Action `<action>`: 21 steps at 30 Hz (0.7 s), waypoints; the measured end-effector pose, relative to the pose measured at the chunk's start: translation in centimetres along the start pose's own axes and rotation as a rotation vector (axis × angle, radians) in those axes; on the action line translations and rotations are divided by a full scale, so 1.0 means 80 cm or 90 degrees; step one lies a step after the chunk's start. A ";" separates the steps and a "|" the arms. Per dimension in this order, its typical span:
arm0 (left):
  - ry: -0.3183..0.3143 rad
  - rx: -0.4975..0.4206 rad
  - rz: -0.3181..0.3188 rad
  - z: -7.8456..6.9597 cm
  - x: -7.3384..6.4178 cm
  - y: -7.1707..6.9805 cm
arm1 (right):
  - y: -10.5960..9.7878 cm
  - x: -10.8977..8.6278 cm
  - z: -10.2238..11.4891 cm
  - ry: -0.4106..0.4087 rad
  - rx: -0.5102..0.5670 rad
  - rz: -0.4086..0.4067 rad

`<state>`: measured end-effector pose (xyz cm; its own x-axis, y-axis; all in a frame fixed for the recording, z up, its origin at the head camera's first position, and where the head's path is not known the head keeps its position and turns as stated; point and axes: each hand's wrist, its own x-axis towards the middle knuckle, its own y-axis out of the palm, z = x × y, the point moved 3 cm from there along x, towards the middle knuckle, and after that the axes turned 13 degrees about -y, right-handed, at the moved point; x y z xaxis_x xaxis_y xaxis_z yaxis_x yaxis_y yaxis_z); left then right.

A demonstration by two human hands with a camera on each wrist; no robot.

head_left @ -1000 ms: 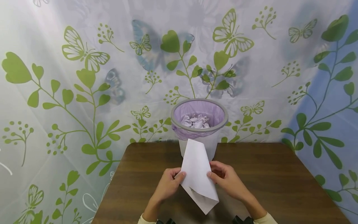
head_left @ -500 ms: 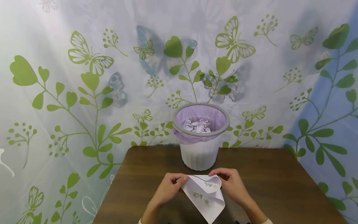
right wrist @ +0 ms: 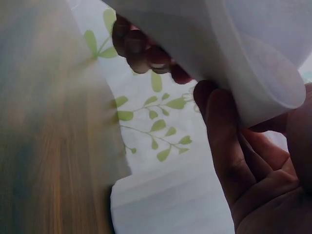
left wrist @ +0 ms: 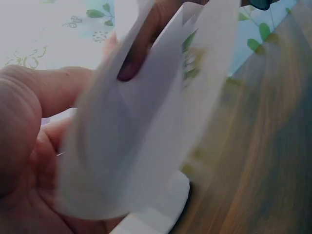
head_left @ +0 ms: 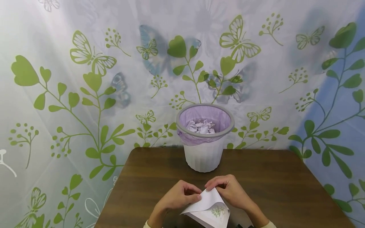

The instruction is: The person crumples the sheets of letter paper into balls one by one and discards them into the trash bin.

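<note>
A white sheet of paper [head_left: 207, 202] with a small green plant print is folded over and curls between both hands, low in the head view. My left hand [head_left: 180, 197] pinches its left side between thumb and fingers. At the upper fold, my right hand [head_left: 231, 191] grips the sheet with its fingertips. The left wrist view has the paper [left wrist: 131, 141] blurred and bent into loose layers, with part of the print inside. In the right wrist view, fingers lie behind the rolled edge of the paper [right wrist: 195, 44].
A white wastebasket [head_left: 203, 158] with a grey rim and purple liner stands beyond the hands on the brown wooden table [head_left: 159, 167]. Several crumpled papers [head_left: 201, 126] lie inside it. A curtain [head_left: 182, 85] printed with leaves and butterflies hangs behind.
The paper has come down from in front of the wastebasket toward the table's near side. It has been turned and folded over, showing its print, and the hands have drawn closer together.
</note>
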<state>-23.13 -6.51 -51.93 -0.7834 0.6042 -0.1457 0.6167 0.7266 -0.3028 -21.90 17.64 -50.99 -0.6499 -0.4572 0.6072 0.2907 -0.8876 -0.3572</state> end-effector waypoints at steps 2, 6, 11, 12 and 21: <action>0.008 0.004 -0.022 -0.001 0.001 0.001 | 0.000 0.001 0.001 0.028 -0.005 -0.011; 0.013 -0.017 -0.093 0.000 0.002 -0.003 | -0.005 0.002 0.001 0.106 0.002 -0.046; 0.002 -0.080 -0.212 0.002 0.002 -0.012 | -0.009 0.001 0.004 0.138 0.027 -0.057; 0.000 -0.089 -0.233 0.002 0.002 -0.012 | -0.008 0.001 0.004 0.141 0.033 -0.055; -0.015 -0.067 -0.288 0.000 0.003 -0.007 | 0.001 -0.001 -0.005 0.145 -0.010 -0.128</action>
<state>-23.67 -6.77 -51.77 -0.9763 0.2121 -0.0435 0.2162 0.9455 -0.2436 -22.09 17.63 -51.39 -0.8348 -0.2461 0.4925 0.1304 -0.9575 -0.2574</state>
